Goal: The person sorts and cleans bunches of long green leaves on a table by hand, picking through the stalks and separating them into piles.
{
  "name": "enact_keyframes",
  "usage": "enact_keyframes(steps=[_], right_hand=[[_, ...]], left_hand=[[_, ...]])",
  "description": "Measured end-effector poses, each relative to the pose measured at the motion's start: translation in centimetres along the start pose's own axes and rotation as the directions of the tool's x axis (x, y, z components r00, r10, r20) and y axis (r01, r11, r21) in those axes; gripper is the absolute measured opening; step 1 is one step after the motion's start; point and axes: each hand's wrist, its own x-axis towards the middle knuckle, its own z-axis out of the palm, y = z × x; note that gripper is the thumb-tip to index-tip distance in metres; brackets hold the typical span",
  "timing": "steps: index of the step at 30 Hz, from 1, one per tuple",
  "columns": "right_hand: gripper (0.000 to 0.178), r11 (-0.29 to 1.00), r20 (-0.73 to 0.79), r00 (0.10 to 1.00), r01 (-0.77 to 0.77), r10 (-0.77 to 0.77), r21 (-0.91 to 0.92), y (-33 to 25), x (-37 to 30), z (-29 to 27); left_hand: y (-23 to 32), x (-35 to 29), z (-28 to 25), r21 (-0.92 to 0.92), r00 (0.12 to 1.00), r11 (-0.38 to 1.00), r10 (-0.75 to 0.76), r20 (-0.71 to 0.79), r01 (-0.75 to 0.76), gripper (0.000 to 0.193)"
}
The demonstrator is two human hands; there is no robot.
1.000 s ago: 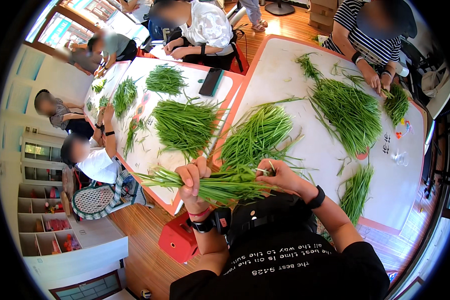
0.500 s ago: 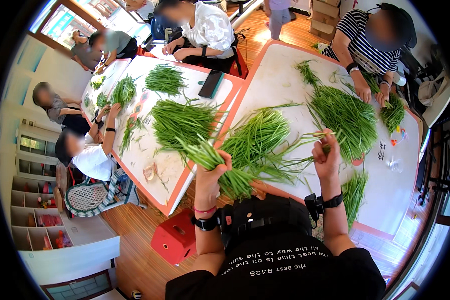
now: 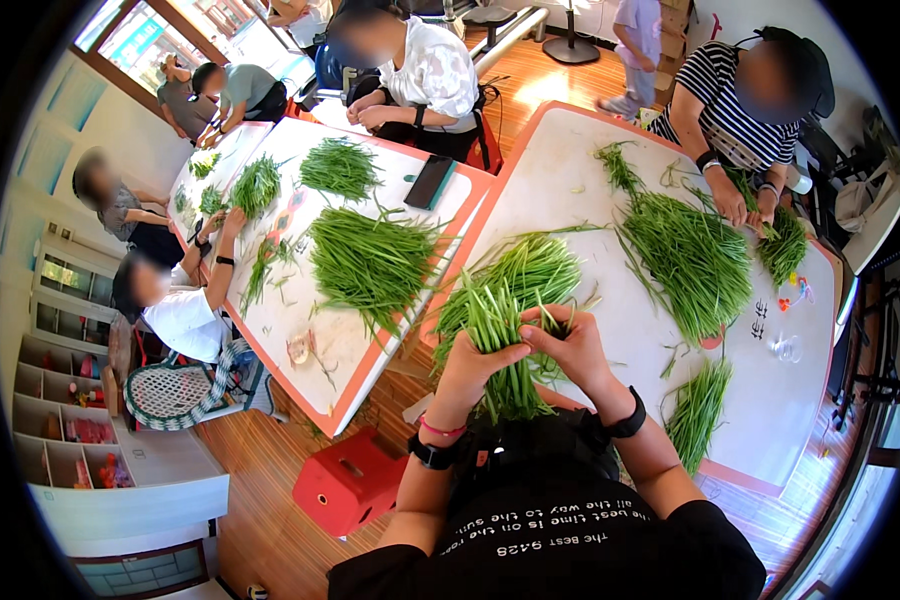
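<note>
In the head view, my left hand [image 3: 471, 366] is wrapped round a bunch of long green stems [image 3: 513, 388], its fingers mostly hidden behind the greens. The bunch stands tilted in front of my chest, at the near edge of the right table [image 3: 610, 290], one end spreading up toward the far side and the other hanging below my grip. My right hand [image 3: 573, 347] sits just beside it, thumb and fingers drawn narrow at the bunch's right side; I cannot tell whether they pinch a stem. My two thumbs come close together.

Just beyond my hands lies a paler heap [image 3: 545, 264]. Farther right on the same table is a large pile [image 3: 692, 262], with a smaller pile [image 3: 699, 412] nearer on the right. On the left table [image 3: 342, 340] lie a broad pile [image 3: 370, 256] and a dark phone [image 3: 431, 182] beyond it. A red stool [image 3: 344, 487] stands on the floor, near left.
</note>
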Motion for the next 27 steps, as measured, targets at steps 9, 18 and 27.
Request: enact_keyframes(steps=[9, 18, 27], right_hand=[[0.012, 0.997, 0.065, 0.998, -0.031, 0.027, 0.067, 0.5, 0.0, -0.3], [0.011, 0.995, 0.026, 0.998, -0.057, 0.055, 0.078, 0.6, -0.2, -0.9], [0.010, 0.982, 0.046, 0.997, -0.071, 0.064, 0.178, 0.5, -0.4, -0.5]], left_hand=[[-1.6, -0.2, -0.8, -0.075, 1.000, 0.997, 0.009, 0.015, -0.008, 0.029], [-1.6, -0.6, 0.3, -0.201, 0.986, 0.979, -0.013, -0.165, -0.021, 0.021], [-1.2, -0.8, 0.7, -0.124, 0.992, 0.988, 0.083, -0.099, -0.095, 0.024]])
